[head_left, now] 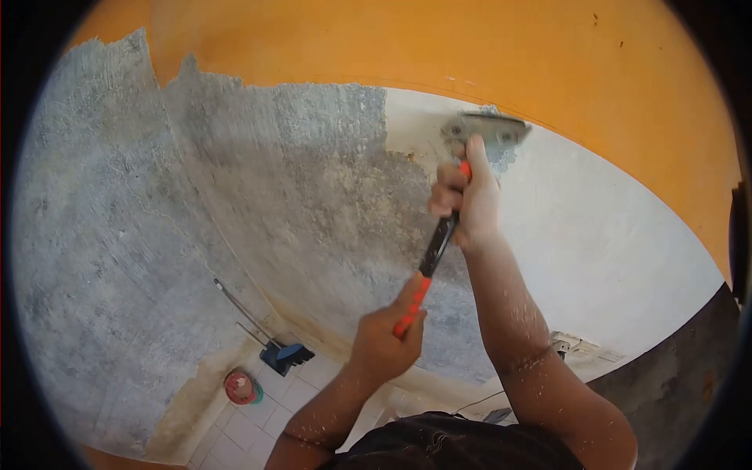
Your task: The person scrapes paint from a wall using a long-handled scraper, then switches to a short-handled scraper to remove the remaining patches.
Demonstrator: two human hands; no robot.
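Note:
A long-handled wall scraper [439, 247] with a red and black grip slants up across the view. Its wide metal head [487, 129] lies against the wall, near where white paint meets orange paint, and looks a little blurred. High on the handle, just below the head, my right hand [474, 196] is closed round it, thumb pointing up along the tool. My left hand [388, 337] grips the red lower end of the handle. Around the head, a small patch of grey wall [505, 157] shows through the white paint [564, 211]. Pale flecks dot both forearms.
Bare grey wall [102, 204] covers the left and middle, with orange paint [392, 39] above. A blue dustpan [283, 356] with a long handle and a red bucket [239, 385] stand on the tiled floor near the corner. A socket [562, 345] sits low on the right.

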